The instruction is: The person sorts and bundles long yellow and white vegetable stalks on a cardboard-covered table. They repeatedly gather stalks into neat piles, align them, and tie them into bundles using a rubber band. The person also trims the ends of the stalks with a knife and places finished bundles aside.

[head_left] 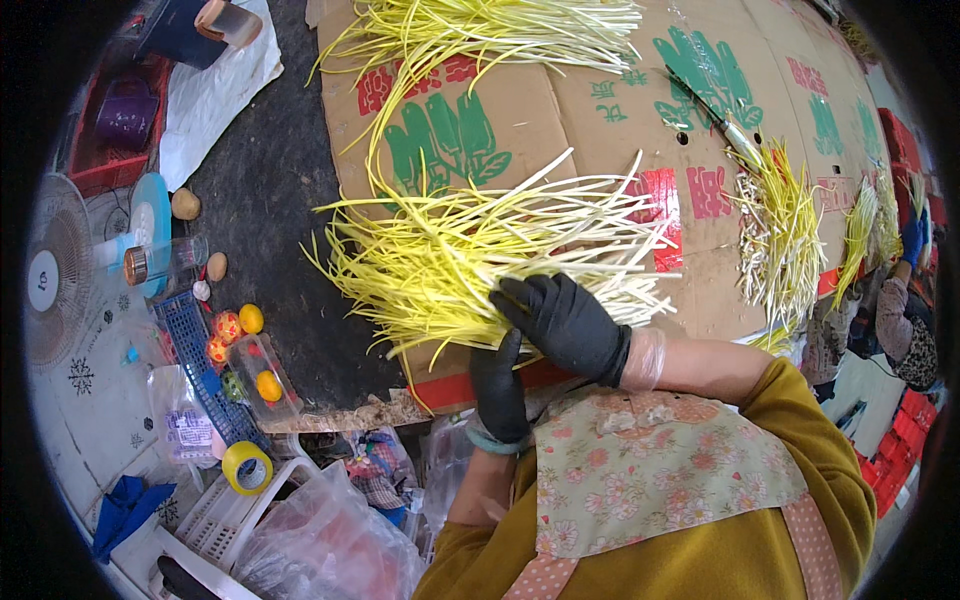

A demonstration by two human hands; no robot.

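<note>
A loose pile of yellow chives [450, 255] lies in front of me on flattened cardboard [540, 142], pale stems pointing right. My right hand [570, 326], in a black glove, bends its fingers over the near edge of the pile and touches the stalks. Just below and left of it is my left hand [499, 394], also black-gloved, thumb raised beside the right fingers. The left fingers are partly hidden, and whether either hand grips stalks is unclear. Another bunch of chives [502, 30] rests at the far edge.
On the right, a knife [724, 124] lies against a heap of chives and trimmings [780, 232]. Another person's blue-gloved hand [913, 238] shows at far right. Left stand a fan [56, 274], glass jar [169, 259] and blue basket [191, 352]. Yellow tape [247, 468] sits on a white basket [221, 521].
</note>
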